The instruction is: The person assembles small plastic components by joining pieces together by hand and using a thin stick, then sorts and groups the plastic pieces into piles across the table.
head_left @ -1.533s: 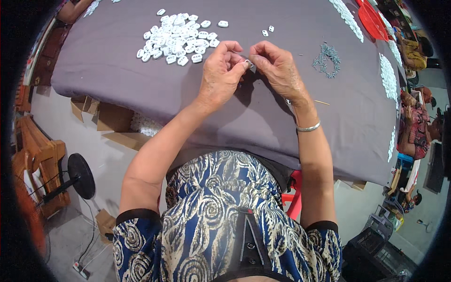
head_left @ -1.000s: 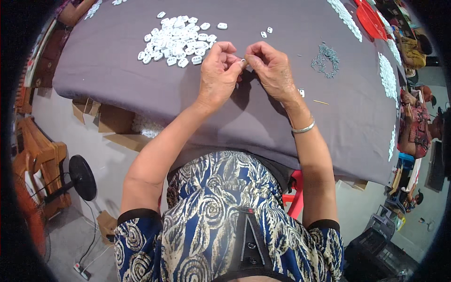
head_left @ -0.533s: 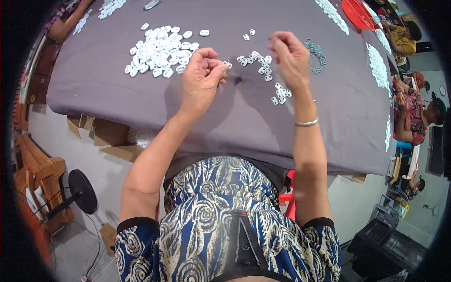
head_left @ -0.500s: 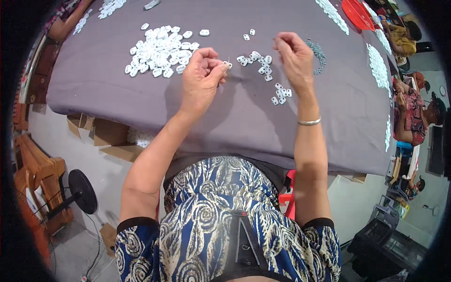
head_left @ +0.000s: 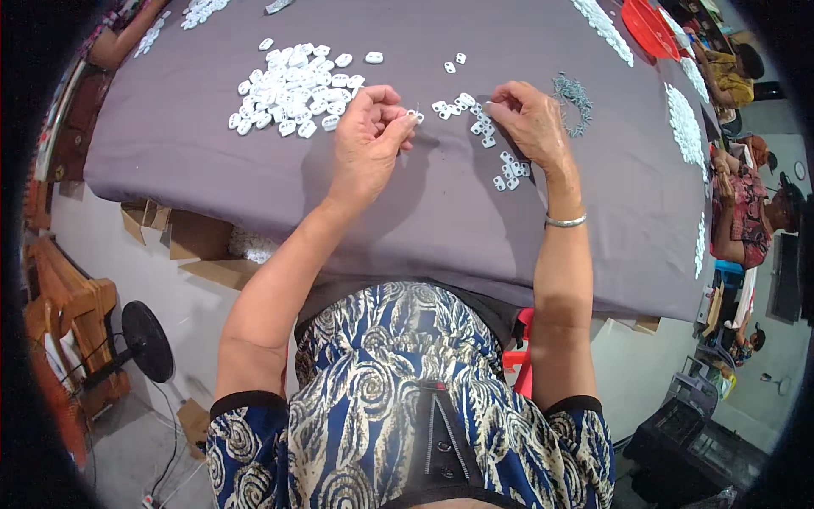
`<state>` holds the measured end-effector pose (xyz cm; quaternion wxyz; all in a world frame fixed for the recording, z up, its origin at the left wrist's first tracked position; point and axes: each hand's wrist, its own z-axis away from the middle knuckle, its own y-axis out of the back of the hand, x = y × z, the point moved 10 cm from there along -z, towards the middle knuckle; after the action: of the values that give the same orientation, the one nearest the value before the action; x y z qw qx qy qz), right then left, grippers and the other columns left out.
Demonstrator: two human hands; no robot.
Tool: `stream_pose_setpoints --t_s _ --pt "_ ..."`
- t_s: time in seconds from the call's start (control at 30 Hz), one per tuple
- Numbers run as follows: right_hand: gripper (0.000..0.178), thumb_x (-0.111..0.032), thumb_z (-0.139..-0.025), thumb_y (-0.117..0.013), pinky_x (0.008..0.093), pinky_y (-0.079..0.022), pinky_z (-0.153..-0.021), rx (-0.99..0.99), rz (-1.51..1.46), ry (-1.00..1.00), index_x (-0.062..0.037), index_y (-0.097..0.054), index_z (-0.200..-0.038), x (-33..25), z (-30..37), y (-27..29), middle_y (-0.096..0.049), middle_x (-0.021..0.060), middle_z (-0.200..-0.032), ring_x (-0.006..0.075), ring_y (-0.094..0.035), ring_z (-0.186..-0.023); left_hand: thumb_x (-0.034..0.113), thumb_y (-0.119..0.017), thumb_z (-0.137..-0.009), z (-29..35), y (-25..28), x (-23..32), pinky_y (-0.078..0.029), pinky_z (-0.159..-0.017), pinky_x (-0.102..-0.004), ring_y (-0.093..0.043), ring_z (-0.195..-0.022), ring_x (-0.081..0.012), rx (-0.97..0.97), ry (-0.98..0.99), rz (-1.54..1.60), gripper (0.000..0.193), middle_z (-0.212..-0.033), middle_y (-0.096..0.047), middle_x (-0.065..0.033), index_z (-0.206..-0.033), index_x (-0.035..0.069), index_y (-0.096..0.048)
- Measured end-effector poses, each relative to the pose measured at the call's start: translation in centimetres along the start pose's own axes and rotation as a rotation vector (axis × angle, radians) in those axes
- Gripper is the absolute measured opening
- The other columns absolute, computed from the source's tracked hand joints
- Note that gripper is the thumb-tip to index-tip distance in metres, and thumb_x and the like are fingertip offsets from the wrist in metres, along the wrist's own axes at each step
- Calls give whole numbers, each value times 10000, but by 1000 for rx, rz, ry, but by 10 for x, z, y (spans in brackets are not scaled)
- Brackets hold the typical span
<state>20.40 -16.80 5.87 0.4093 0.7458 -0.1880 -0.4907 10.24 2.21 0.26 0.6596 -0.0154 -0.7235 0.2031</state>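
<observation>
My left hand (head_left: 366, 140) pinches a small white plastic piece (head_left: 414, 115) between thumb and fingertips, just above the grey cloth-covered table (head_left: 407, 212). My right hand (head_left: 527, 121) rests with curled fingers on a loose row of small white pieces (head_left: 479, 123); whether it grips one I cannot tell. A big heap of white plastic pieces (head_left: 292, 89) lies left of my left hand. A cluster of small grey metal parts (head_left: 575, 97) sits just right of my right hand.
A red bowl (head_left: 649, 25) stands at the far right. Strips of white pieces (head_left: 682, 119) run along the right side, where other people sit. Another person's arm (head_left: 127, 34) reaches in at the far left. Cardboard boxes (head_left: 199, 246) and a floor fan (head_left: 144, 339) stand below the table's edge.
My hands, joined together over one piece 1.5 s ago, have moved apart. The right hand went out to the row of pieces; the left kept a white piece.
</observation>
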Motion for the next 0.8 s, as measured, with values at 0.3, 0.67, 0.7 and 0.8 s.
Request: stream_pose_setpoints --t_s 0.3,0.67,0.7,0.8 --pt "182 -155 -773 -668 364 -485 -639 -21 14 15 -3 -640 -870 -13 2 -8 -644 129 -753 246 -612 -676 4 -619 -909 0 0 -1 -512 -658 -233 -568 -756 -80 -9 0 -27 244 -881 -578 -31 -1124 16 -505" --pt "113 -81 -827 -628 335 -484 -638 45 -118 15 -11 -666 -906 -17 3 -3 -628 116 -776 220 -599 -670 8 -624 -901 0 -2 -3 -514 -651 -227 -569 -752 -74 -11 39 -46 263 -878 -575 -23 -1137 21 -508" --pt "111 -86 -821 -639 338 -486 -642 81 -99 46 -11 -670 -897 -19 3 -1 -633 115 -780 223 -605 -677 7 -626 -900 0 -1 -3 -513 -650 -225 -569 -753 -73 -11 36 -44 269 -877 -575 -22 -1140 22 -506" --pt "112 -88 -810 -654 341 -491 -648 122 -47 82 -11 -674 -889 -19 4 3 -640 116 -789 229 -617 -690 6 -628 -898 0 -1 -5 -510 -646 -222 -568 -753 -72 -13 30 -34 277 -876 -577 -23 -1144 20 -502"
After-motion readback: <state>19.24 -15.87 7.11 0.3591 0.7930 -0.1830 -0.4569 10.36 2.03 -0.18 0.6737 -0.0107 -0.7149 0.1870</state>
